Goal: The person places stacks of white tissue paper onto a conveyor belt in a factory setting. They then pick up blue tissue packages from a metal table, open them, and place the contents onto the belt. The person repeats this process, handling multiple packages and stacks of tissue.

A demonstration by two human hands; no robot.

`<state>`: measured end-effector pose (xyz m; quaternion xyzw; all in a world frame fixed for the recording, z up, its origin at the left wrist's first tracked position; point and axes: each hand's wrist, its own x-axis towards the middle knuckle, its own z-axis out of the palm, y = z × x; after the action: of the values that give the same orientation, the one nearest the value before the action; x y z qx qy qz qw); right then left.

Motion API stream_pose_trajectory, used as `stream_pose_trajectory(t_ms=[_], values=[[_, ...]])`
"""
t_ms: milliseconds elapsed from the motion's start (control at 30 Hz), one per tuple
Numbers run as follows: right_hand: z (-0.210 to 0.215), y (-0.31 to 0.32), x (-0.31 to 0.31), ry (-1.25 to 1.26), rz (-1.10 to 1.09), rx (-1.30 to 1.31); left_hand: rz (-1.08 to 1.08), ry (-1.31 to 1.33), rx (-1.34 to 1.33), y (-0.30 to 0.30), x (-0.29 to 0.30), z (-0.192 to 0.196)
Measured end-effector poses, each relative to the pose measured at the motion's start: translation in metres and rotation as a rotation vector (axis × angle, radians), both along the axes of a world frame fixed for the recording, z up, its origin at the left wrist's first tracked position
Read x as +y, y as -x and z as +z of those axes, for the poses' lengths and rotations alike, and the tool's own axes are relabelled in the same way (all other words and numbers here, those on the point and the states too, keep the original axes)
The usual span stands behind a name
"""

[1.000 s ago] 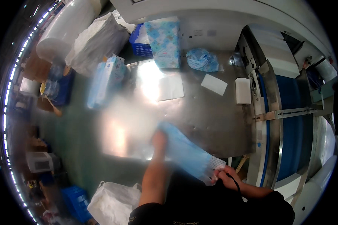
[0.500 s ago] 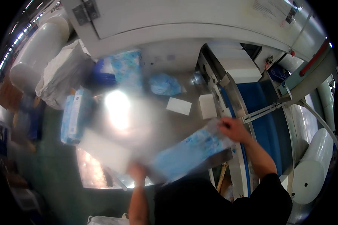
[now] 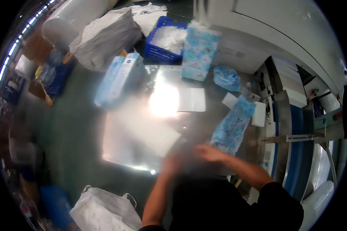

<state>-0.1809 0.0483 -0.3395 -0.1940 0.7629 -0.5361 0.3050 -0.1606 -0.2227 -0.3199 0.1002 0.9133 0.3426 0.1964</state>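
Observation:
Smeared by motion, my left hand (image 3: 171, 163) is at the near corner of a white folded stack (image 3: 154, 134); whether it grips the stack cannot be made out. My right hand (image 3: 210, 153) is just to its right, fingers stretched leftward and holding nothing that I can see. A blue floral plastic bag (image 3: 235, 125) lies on the shiny metal table (image 3: 121, 152) just beyond my right hand. Another white folded piece (image 3: 192, 100) rests farther back, near a bright reflection.
Filled blue packs (image 3: 119, 79) stand at the table's far left, and a floral pack (image 3: 200, 54) at the back. Behind are a blue basket (image 3: 165, 40) and a large white sack (image 3: 106, 38). A machine with a blue belt (image 3: 297, 142) borders the right. A white bag (image 3: 104, 211) sits near left.
My right hand has let go of the blue floral bag, which now lies on the table, and moved left toward my left hand. The view has swung to the left.

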Motion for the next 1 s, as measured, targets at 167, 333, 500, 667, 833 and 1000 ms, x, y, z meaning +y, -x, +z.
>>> stream_pose_trajectory(t_ms=[167, 333, 500, 667, 833, 1000], values=[[-0.035, -0.017, -0.105, 0.391, -0.563, -0.927, 0.654, -0.175, 0.324, 0.077, -0.127, 0.007], [-0.042, -0.004, -0.126, 0.259, -0.741, -0.997, 0.682, 0.146, 0.585, 0.202, -0.243, -0.057], [-0.025, 0.020, -0.135, 0.178, -0.896, -1.053, 0.516, -0.046, 0.126, 0.287, -0.258, -0.098], [0.026, 0.043, -0.148, 0.033, -0.815, -0.937, 0.184, 0.081, -0.010, 0.289, -0.288, -0.134], [0.018, 0.029, -0.099, 0.003, -0.863, -0.778, -0.149, 0.128, -0.321, 0.271, -0.230, -0.093], [0.025, 0.022, -0.058, -0.023, -0.830, -0.703, -0.152, 0.051, -0.396, 0.245, -0.196, -0.091]])
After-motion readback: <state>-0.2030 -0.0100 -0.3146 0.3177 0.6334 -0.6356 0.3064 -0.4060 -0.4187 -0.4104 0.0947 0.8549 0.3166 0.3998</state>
